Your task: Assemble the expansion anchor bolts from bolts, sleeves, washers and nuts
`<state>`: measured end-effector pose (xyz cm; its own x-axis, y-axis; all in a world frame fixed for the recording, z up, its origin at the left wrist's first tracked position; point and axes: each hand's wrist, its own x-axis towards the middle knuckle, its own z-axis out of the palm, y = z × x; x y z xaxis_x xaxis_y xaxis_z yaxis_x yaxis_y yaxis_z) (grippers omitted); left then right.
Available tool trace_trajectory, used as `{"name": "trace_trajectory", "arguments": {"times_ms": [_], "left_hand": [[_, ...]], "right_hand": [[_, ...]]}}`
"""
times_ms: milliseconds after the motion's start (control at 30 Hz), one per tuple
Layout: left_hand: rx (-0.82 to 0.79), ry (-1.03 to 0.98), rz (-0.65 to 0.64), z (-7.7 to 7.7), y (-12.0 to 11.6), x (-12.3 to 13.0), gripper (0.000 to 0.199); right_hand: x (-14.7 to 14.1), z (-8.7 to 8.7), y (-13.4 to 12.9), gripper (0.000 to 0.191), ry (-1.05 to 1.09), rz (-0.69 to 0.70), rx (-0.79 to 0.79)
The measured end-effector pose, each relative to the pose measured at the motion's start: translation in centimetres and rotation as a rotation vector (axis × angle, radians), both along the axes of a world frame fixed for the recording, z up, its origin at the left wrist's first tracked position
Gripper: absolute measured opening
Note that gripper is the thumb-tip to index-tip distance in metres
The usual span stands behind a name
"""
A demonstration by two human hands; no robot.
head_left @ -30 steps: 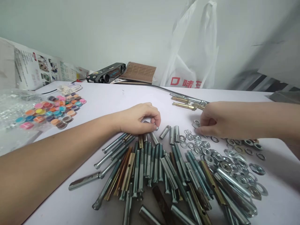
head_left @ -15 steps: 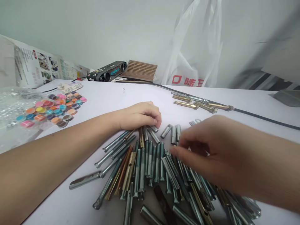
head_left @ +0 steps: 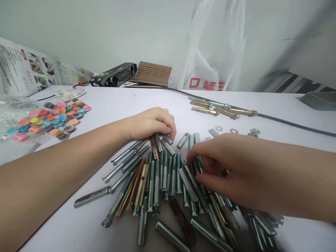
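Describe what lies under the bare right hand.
Under the bare right hand, slender silvery metal rods show between thumb and index finger; whatever lies beneath the palm is covered.

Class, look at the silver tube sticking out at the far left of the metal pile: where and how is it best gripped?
Pinch the tube across its long sides near the outer end, probably best from above and the left. It lies slanted on the white table, that end apart from other parts, while its inner end seems to meet a bolt.
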<state>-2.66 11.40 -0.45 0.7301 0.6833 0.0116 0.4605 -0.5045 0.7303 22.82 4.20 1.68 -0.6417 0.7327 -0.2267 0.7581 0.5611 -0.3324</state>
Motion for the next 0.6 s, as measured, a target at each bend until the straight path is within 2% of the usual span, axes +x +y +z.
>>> {"name": "trace_trajectory", "arguments": {"times_ms": [167, 333, 600], "left_hand": [[-0.002, -0.005, 0.011, 0.0, -0.1, 0.1, 0.025], [0.01, 0.019, 0.026, 0.3, -0.3, 0.3, 0.023], [0.021, 0.039, 0.027, 0.5, -0.4, 0.4, 0.023]], "right_hand": [[0.0, -0.1, -0.2, 0.019, -0.027, 0.022, 0.063], [0.0, 0.3, 0.1, 0.014, 0.009, -0.005, -0.089], [-0.6, 0.7, 0.8, 0.014, -0.02, -0.039, -0.222]]}}
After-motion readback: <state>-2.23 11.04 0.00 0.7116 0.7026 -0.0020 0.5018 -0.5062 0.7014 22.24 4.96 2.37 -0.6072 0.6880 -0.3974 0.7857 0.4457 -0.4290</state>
